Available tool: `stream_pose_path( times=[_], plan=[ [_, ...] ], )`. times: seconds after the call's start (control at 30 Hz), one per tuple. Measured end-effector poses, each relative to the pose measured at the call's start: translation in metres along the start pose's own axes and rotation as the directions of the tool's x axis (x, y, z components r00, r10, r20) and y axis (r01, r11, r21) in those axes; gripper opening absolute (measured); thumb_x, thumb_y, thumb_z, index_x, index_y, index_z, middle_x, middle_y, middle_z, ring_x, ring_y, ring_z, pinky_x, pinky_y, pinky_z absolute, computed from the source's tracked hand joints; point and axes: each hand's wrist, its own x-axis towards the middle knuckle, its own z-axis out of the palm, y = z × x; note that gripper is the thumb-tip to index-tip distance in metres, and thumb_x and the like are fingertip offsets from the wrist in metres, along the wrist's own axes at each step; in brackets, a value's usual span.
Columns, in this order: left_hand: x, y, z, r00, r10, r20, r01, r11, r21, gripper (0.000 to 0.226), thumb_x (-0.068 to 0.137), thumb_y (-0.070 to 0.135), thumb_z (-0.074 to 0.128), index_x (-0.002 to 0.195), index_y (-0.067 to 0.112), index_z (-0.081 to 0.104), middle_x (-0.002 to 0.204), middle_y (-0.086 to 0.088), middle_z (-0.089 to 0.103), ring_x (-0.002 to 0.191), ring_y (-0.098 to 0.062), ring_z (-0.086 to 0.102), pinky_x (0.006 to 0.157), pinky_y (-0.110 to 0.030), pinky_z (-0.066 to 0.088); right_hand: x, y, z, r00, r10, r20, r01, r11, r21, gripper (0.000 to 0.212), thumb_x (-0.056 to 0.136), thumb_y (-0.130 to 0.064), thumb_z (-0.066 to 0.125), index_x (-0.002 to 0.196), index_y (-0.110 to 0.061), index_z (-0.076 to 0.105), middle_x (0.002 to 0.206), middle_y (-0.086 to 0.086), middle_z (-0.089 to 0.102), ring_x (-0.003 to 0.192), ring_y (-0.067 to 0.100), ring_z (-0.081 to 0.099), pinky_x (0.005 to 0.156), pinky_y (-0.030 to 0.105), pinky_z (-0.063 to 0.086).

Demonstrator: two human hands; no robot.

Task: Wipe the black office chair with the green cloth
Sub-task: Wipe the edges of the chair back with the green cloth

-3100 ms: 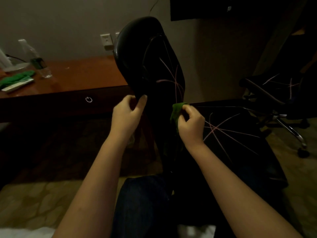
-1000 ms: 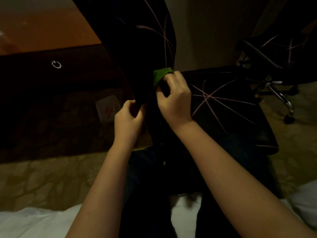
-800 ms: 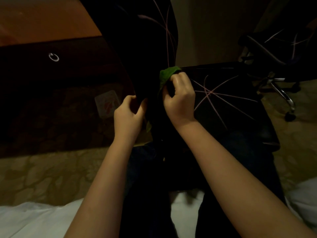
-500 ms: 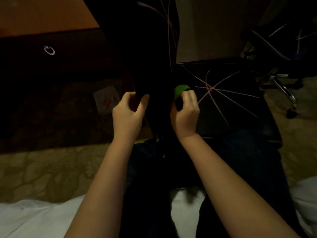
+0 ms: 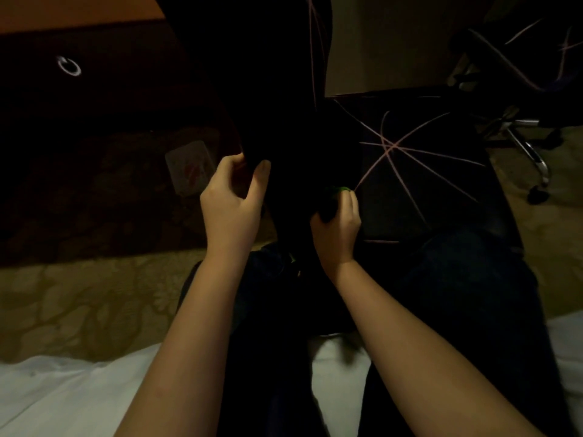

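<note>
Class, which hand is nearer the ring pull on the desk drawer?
Left. The left hand grips the chair back, below-right of the ring pull; the right hand, holding the green cloth, lies farther right.

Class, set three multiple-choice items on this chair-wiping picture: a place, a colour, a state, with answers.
1. Where is the green cloth? A on the desk; B in the right hand, low against the black office chair; C on the floor.
2. What colour are the lines on its seat? A pink; B blue; C yellow.
3. What is the left hand doing? A lying flat on the bed; B holding a bottle; C gripping the backrest's edge.
1 B, green peeks from the right fist; 2 A, pink strokes cross the seat; 3 C, it curls round the dark edge.
</note>
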Motion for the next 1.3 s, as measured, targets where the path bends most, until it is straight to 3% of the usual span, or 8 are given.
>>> stream_pose_path(
  times=[0.1,0.2,0.27,0.47,0.67,0.9,1.07,1.3],
  plan=[
    [-0.002,0.0,-0.001,1.0,-0.002,0.0,0.002,1.0,-0.004,0.035,0.096,0.04,0.054,0.119,0.015,0.06,0.1,0.01,0.063,0.093,-0.004,0.062,0.077,-0.02,0.05,0.0,0.0,-0.001,1.0,0.023,0.013,-0.023,1.0,0.006,0.006,0.073,0.004,0.051,0.078,0.003,0.054,0.082,0.013,0.053,0.073,-0.001,0.042,0.072,-0.003,0.031],
    [-0.007,-0.009,-0.001,0.999,-0.017,0.03,0.017,1.0,-0.003,0.027,0.1,0.033,0.052,0.123,0.02,0.058,0.086,0.012,0.061,0.066,-0.014,0.056,0.058,-0.022,0.042,0.002,-0.004,-0.004,1.0,0.023,0.011,-0.023,1.0,0.003,0.015,0.077,-0.009,0.047,0.079,0.002,0.057,0.082,0.007,0.053,0.073,-0.004,0.041,0.071,-0.004,0.03],
    [-0.013,-0.019,0.002,0.997,-0.054,0.056,0.055,0.998,-0.01,0.025,0.1,0.034,0.051,0.123,0.026,0.057,0.083,0.018,0.06,0.064,-0.002,0.056,0.057,-0.016,0.042,0.003,-0.005,-0.008,1.0,0.009,0.012,-0.009,1.0,-0.01,0.017,0.077,-0.011,0.046,0.077,0.002,0.058,0.08,0.009,0.055,0.072,-0.003,0.042,0.07,-0.003,0.031],
    [-0.031,-0.066,0.022,0.951,-0.23,0.206,0.222,0.973,0.064,0.039,0.1,0.026,0.053,0.137,0.015,0.054,0.107,0.02,0.06,0.085,0.028,0.051,0.068,0.003,0.039,0.011,-0.009,-0.021,1.0,-0.028,-0.008,0.028,0.999,0.028,0.008,0.081,0.004,0.06,0.074,0.0,0.06,0.077,0.006,0.055,0.07,0.004,0.049,0.067,0.011,0.038],
    [-0.034,-0.086,0.031,0.892,-0.344,0.294,0.313,0.938,0.15,0.044,0.101,0.017,0.049,0.146,0.018,0.043,0.136,-0.001,0.057,0.118,-0.006,0.051,0.09,-0.018,0.041,0.01,-0.017,-0.017,0.997,0.036,0.07,-0.038,0.999,0.034,0.005,0.084,0.0,0.065,0.088,0.0,0.063,0.092,0.006,0.06,0.078,-0.003,0.054,0.072,0.006,0.041],
    [-0.032,-0.093,0.029,0.875,-0.378,0.302,0.341,0.924,0.171,0.043,0.101,0.011,0.049,0.143,0.018,0.048,0.133,0.001,0.059,0.107,0.002,0.052,0.078,-0.005,0.041,-0.006,-0.007,0.002,0.988,0.152,-0.03,-0.151,0.988,0.024,0.021,0.078,0.006,0.064,0.099,0.001,0.062,0.098,0.004,0.06,0.087,-0.002,0.051,0.078,0.0,0.038],
    [-0.037,-0.097,0.029,0.879,-0.378,0.29,0.338,0.924,0.177,0.045,0.099,0.007,0.049,0.142,0.019,0.048,0.091,0.03,0.052,0.06,0.025,0.049,0.058,-0.001,0.04,-0.016,0.004,0.016,0.968,0.24,-0.068,-0.239,0.971,0.026,0.026,0.074,0.004,0.065,0.1,-0.002,0.064,0.098,0.009,0.066,0.093,0.016,0.062,0.083,0.008,0.044],
    [-0.039,-0.101,0.03,0.882,-0.357,0.307,0.324,0.933,0.154,0.047,0.098,0.006,0.05,0.141,0.024,0.05,0.098,0.035,0.054,0.065,0.024,0.053,0.059,0.0,0.041,-0.036,0.016,0.038,0.894,0.446,0.05,-0.446,0.895,-0.019,0.016,0.082,-0.005,0.065,0.097,-0.004,0.07,0.093,0.011,0.072,0.091,0.021,0.067,0.074,0.013,0.044]
  ],
)
